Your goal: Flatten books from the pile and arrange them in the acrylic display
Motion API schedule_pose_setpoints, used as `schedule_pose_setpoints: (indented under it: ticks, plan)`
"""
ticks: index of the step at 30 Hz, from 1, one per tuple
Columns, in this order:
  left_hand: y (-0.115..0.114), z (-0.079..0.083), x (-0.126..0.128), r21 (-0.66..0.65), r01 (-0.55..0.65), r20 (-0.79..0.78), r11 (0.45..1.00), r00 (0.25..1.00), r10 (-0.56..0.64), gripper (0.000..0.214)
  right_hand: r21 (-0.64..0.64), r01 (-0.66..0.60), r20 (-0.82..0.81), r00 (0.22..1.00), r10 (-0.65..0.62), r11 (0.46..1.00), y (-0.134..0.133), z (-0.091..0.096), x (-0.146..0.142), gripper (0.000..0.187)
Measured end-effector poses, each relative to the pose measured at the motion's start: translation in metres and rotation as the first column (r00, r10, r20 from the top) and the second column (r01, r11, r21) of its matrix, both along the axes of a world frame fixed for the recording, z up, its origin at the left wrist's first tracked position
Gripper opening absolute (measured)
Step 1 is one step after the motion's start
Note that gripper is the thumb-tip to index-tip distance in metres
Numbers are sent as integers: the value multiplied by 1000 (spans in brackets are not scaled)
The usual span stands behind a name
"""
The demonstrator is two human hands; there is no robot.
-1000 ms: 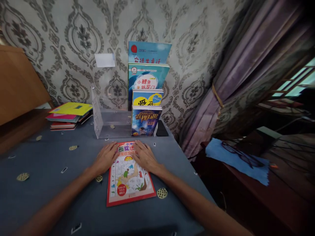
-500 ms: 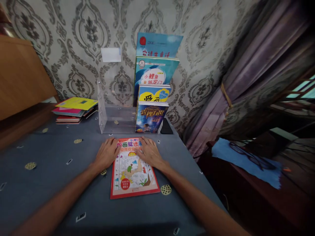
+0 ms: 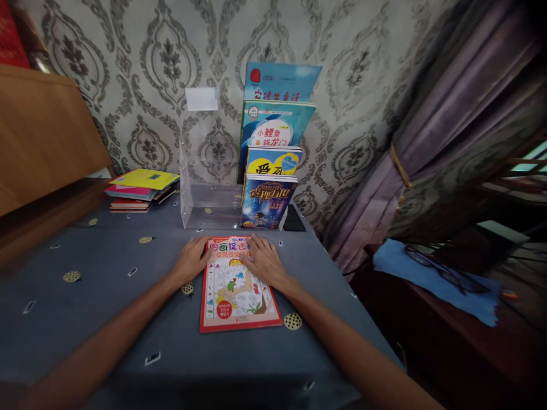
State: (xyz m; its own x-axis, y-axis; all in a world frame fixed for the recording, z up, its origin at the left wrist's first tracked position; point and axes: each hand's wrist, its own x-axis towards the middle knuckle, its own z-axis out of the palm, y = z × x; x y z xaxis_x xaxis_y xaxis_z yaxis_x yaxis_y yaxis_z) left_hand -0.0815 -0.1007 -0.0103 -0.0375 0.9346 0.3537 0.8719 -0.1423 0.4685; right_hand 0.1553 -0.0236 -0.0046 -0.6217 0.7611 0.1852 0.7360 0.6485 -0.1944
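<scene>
A red-bordered picture book (image 3: pixel 237 293) lies flat on the blue-grey tablecloth (image 3: pixel 106 285) in front of me. My left hand (image 3: pixel 192 261) rests at the book's upper left edge, fingers stretched along it. My right hand (image 3: pixel 265 262) lies flat on the book's upper right part, fingers spread. Just behind the book stands a clear acrylic rack (image 3: pixel 200 193) holding several upright books (image 3: pixel 267 199) in its right half, the tallest at the back.
A pile of flat books (image 3: pixel 139 191) sits at the back left near a wooden board (image 3: pixel 43 131). A dark phone-like slab (image 3: pixel 294 219) lies right of the rack. Purple curtains (image 3: pixel 427 142) hang at right, over a dark side table with a blue cloth (image 3: pixel 431 276) and glasses.
The view has shifted, so everything sits slightly higher and to the right in the picture. Both hands stay on the top of the picture book; the left has slid to its edge.
</scene>
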Motion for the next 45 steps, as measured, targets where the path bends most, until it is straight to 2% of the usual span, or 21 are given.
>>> schedule_pose_setpoints:
  ticks: [2,4,5,7,10,12,15,19,25,29,32,34,36,37,40,42,45]
  plan:
    - [2,1,-3,9,25,173,1000,985,-26,31,4,-2,3,1000,2,1000,0,0,0,57]
    - [5,0,-3,10,38,412,999,910,-38,32,-3,0,7,1000,0,1000,-1,1,0,57]
    - [6,-1,-3,0,32,539,999,842,-27,35,-7,3,11,1000,-3,1000,-1,2,-1,57]
    - [8,-3,0,-45,-5,753,999,657,37,46,-13,6,18,1000,-5,1000,-2,3,-1,56]
    - [7,-4,8,-146,-40,922,988,358,151,52,-17,11,25,1000,-10,1000,-2,4,0,55]
    - [3,0,15,-189,56,964,980,204,174,44,-11,12,22,1000,-12,1000,-2,3,0,55]
    - [-2,9,22,-194,255,981,947,59,185,34,0,8,10,1000,-8,1000,-1,3,1,54]
    - [-6,18,26,-213,298,970,931,-49,238,29,-26,-7,-30,1000,6,1000,1,2,3,56]
    - [-5,18,26,-206,268,961,941,-129,246,23,-114,-39,-245,969,10,993,13,-15,11,60]
    - [-5,20,27,-181,240,962,954,-158,222,21,-169,-78,-456,890,-8,982,21,-24,17,59]
    - [-6,23,26,-187,192,956,963,-189,223,17,-255,-150,-610,791,-39,955,19,-22,17,57]
    - [-6,24,25,-195,155,951,969,-212,225,16,-385,-267,-726,679,-111,884,15,-19,15,63]
    - [-6,25,25,-192,130,948,973,-231,218,14,-521,-399,-788,565,-245,754,10,-14,13,73]
    - [-6,26,25,-186,124,948,975,-238,211,13,-576,-445,-785,535,-312,686,7,-11,12,75]
    - [-5,26,26,-183,128,944,975,-254,211,10,-691,-500,-718,553,-422,521,0,-1,11,67]
    - [-5,26,26,-191,157,936,969,-268,228,13,-735,-526,-677,591,-439,427,-3,5,12,60]
    - [-5,21,24,-222,234,918,947,-277,283,29,-773,-553,-632,626,-457,310,-8,10,13,63]
